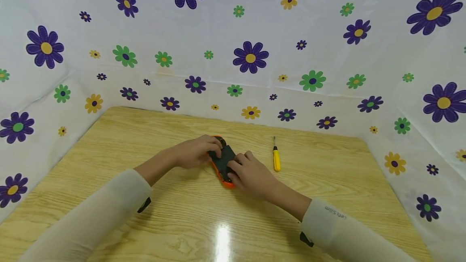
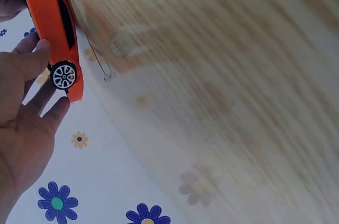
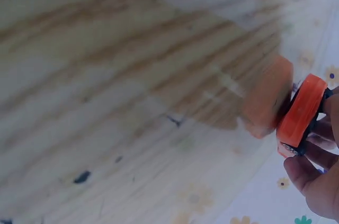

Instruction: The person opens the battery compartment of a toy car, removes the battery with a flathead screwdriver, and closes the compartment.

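Left wrist view shows toy car (image 2: 53, 23) wheels; head view, black underside.

Wooden table (image 1: 153, 213), pale grain, glossy surface. On it lie an orange toy car (image 1: 223, 161), underside up near the centre, and a yellow-handled screwdriver (image 1: 276, 158) just to its right.

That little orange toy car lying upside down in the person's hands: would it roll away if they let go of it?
Probably not as it lies: the orange toy car rests on its roof, dark underside up, wheels off the wooden table. Flipped over, its wheels would likely roll freely. It looks like stiff, light plastic, so a push should slide it.
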The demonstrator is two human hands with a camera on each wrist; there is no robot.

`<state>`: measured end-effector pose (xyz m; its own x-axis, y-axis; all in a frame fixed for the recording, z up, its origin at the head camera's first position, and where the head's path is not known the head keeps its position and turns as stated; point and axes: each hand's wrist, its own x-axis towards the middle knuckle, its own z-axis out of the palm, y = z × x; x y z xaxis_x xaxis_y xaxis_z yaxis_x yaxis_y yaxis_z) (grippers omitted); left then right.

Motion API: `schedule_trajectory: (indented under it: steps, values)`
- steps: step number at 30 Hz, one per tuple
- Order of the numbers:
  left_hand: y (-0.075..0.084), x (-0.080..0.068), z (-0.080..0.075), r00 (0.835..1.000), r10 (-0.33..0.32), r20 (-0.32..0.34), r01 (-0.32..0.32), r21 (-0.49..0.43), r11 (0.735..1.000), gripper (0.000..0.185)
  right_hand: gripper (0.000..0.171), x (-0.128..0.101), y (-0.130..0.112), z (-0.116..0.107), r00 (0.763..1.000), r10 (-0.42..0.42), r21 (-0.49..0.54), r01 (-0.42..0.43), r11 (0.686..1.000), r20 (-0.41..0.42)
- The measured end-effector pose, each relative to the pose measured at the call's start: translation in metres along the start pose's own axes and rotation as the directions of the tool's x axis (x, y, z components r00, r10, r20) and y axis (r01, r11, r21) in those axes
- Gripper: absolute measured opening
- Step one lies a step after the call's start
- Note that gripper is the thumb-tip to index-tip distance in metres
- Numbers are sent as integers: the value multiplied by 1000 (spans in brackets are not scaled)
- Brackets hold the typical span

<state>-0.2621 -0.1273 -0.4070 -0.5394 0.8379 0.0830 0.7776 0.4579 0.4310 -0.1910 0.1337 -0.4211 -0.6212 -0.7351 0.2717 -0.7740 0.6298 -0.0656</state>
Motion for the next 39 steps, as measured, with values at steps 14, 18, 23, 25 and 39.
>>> schedule_trajectory:
  steps: [14, 18, 23, 25, 39]
  values:
    - [-7, 3, 1, 998, -33, -46, 35, 42, 999, 19, 31, 7, 21, -6, 977, -199, 44, 196, 980, 81]
    - [-9, 6, 1, 999, -24, -48, 25, 16, 1000, 19, 30, 8, 21, -4, 974, -207, 76, 201, 977, 86]
    - [-11, 11, 1, 1000, -12, -27, 13, 33, 999, 22, 29, 11, 5, 1, 988, -141, 22, 140, 990, 62]
    - [-10, 12, 0, 1000, -22, -19, 23, 45, 999, 22, 29, 13, -1, 3, 992, -120, -6, 120, 993, 48]
    - [4, 6, 0, 985, -83, -151, 112, 188, 976, 16, 29, 13, -3, 4, 993, -111, -36, 112, 993, 45]
